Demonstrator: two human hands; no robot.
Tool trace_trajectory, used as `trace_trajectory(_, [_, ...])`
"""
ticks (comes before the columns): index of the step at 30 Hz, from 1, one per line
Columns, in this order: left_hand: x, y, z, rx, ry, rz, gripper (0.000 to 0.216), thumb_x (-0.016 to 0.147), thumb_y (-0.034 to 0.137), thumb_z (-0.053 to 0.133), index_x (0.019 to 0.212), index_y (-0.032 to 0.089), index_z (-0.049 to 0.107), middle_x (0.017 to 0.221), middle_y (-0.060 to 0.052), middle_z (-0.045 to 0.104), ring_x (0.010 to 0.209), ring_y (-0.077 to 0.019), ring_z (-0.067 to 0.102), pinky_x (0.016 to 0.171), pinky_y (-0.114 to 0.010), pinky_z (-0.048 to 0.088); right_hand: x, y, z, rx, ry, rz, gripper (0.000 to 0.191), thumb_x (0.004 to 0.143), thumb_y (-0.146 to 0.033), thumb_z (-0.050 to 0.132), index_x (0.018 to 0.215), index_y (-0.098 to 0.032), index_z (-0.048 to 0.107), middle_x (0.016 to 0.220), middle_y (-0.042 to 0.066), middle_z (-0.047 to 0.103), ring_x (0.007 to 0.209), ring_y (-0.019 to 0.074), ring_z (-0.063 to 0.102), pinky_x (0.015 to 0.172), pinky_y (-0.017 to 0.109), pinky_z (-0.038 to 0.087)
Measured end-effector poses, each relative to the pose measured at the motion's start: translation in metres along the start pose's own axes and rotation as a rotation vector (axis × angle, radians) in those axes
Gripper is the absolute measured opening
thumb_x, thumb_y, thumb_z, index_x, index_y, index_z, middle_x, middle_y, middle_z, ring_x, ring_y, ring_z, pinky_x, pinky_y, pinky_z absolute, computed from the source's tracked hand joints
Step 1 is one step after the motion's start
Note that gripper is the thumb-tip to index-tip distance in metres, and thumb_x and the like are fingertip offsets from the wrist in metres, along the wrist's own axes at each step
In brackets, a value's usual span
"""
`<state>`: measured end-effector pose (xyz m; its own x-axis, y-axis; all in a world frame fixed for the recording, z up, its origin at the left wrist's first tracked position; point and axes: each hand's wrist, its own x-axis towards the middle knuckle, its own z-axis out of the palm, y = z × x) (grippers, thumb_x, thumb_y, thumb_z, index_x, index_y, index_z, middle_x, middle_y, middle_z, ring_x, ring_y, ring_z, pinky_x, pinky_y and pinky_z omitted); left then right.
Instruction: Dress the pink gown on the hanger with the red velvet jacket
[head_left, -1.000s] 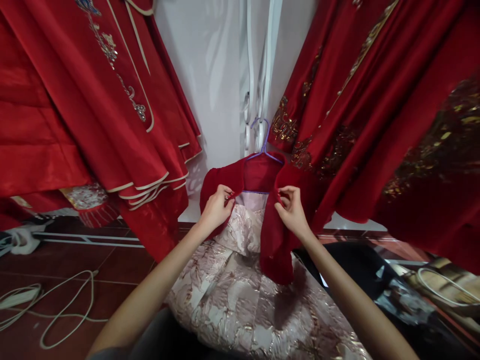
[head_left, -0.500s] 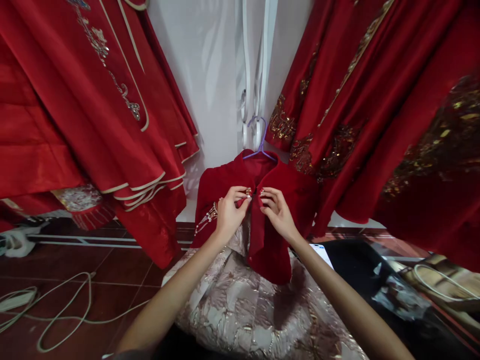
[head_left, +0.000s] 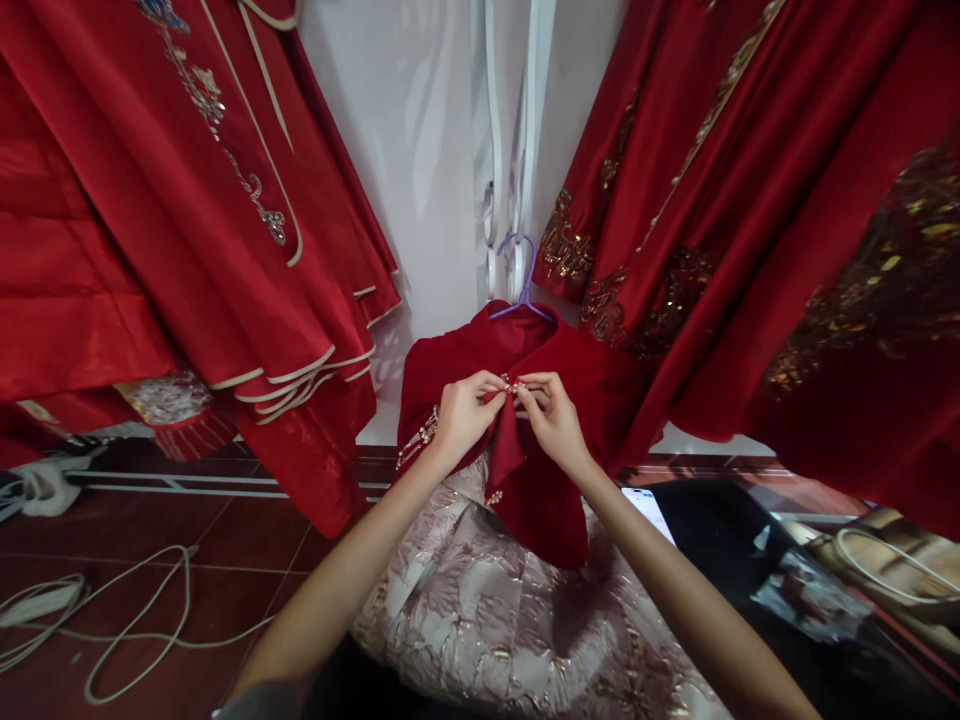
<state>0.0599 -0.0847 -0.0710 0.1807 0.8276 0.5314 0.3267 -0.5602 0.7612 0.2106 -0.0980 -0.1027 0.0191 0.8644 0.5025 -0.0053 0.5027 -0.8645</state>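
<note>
A red velvet jacket [head_left: 450,365] with a stand collar hangs on a purple hanger [head_left: 525,290]. At its front, just below the collar, my left hand [head_left: 469,415] pinches one edge at a small gold, jewelled fastener [head_left: 508,386]. Close against it, my right hand [head_left: 551,415] pinches the opposite front edge, so the fingertips of both hands nearly meet. Another small gold ornament [head_left: 493,498] shows lower on the front edge. Beaded trim [head_left: 420,437] hangs at the jacket's left side. Beneath the jacket spreads a pale pink-silver brocade fabric [head_left: 480,610].
Red garments with cream piping [head_left: 247,250] hang at the left, and gold-sequined red garments [head_left: 720,220] at the right. A white cable [head_left: 184,600] lies on the brown tiled floor. A phone [head_left: 649,513] rests on a black surface beside a clear plastic bag [head_left: 810,595].
Both hands have come together, bringing the jacket's two front edges to meet at the fastener. The lower gold ornament is now visible.
</note>
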Motion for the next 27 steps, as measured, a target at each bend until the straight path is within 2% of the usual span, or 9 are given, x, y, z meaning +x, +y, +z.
trace_trajectory(4, [0.002,0.006,-0.004,0.062,-0.099,0.049,0.010,0.077,0.018,0.061,0.086,0.016,0.065,0.082,-0.004,0.072,0.075,-0.0138,0.069,0.073,-0.025,0.057,0.004,-0.003,-0.003,-0.160,0.008,-0.052,0.025,0.086,-0.044,0.056,0.099,-0.023,0.052,0.099,0.005,0.064,0.083,0.0168,0.066,0.067,0.031,0.061])
trace_trajectory(9, [0.010,0.011,-0.007,0.183,-0.149,0.094,0.008,0.077,0.024,0.063,0.080,0.016,0.063,0.073,-0.002,0.071,0.070,-0.0141,0.069,0.069,-0.024,0.056,0.007,-0.008,-0.009,-0.180,-0.008,-0.095,0.024,0.086,-0.043,0.057,0.097,-0.022,0.060,0.099,0.006,0.063,0.085,0.0173,0.066,0.070,0.032,0.062])
trace_trajectory(15, [0.015,0.012,-0.008,0.229,-0.215,0.132,0.006,0.076,0.022,0.064,0.079,0.016,0.063,0.074,-0.003,0.071,0.071,-0.0149,0.069,0.070,-0.024,0.055,0.002,-0.015,-0.012,-0.279,0.118,-0.154,0.022,0.085,-0.037,0.061,0.096,-0.021,0.071,0.096,0.006,0.065,0.086,0.0178,0.068,0.076,0.032,0.060])
trace_trajectory(20, [0.015,0.012,-0.007,0.246,-0.245,0.105,0.007,0.076,0.022,0.064,0.078,0.016,0.063,0.073,-0.003,0.071,0.070,-0.0151,0.069,0.067,-0.023,0.054,0.003,-0.011,-0.014,-0.205,0.095,-0.116,0.026,0.079,-0.035,0.068,0.101,-0.021,0.072,0.100,0.007,0.068,0.087,0.0192,0.069,0.085,0.035,0.057])
trace_trajectory(27, [0.018,0.015,-0.010,0.312,-0.314,0.102,0.006,0.077,0.021,0.064,0.079,0.016,0.063,0.075,-0.004,0.072,0.071,-0.0151,0.069,0.067,-0.022,0.053,0.009,-0.007,-0.023,-0.119,0.022,-0.077,0.028,0.074,-0.034,0.074,0.098,-0.020,0.073,0.099,0.007,0.070,0.085,0.0202,0.071,0.084,0.034,0.058])
